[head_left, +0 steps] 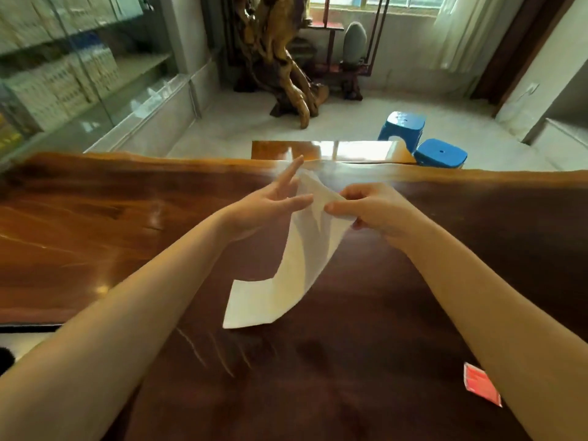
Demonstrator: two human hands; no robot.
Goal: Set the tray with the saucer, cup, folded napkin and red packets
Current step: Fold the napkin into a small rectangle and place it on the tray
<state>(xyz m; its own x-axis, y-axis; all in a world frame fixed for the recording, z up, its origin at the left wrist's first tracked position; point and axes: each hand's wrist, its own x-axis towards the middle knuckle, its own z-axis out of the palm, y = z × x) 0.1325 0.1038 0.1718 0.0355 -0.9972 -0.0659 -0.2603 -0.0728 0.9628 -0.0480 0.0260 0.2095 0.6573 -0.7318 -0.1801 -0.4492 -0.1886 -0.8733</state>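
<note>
A white napkin point(292, 265) hangs in the air above the dark wooden table point(95, 230), unfolded and curling toward me. My right hand point(372, 208) pinches its upper edge between thumb and fingers. My left hand point(270, 205) is beside the napkin's top left, fingers spread, touching the napkin's edge at most. A red packet point(480, 388) lies flat on the table at the lower right, partly hidden behind my right forearm. No tray, saucer or cup is in view.
The table's far edge runs across the middle of the view. Beyond it stand a glossy low wooden bench point(331, 150), two blue plastic stools point(423, 141), a carved root sculpture point(283, 65) and glass display shelves point(63, 68) at the left.
</note>
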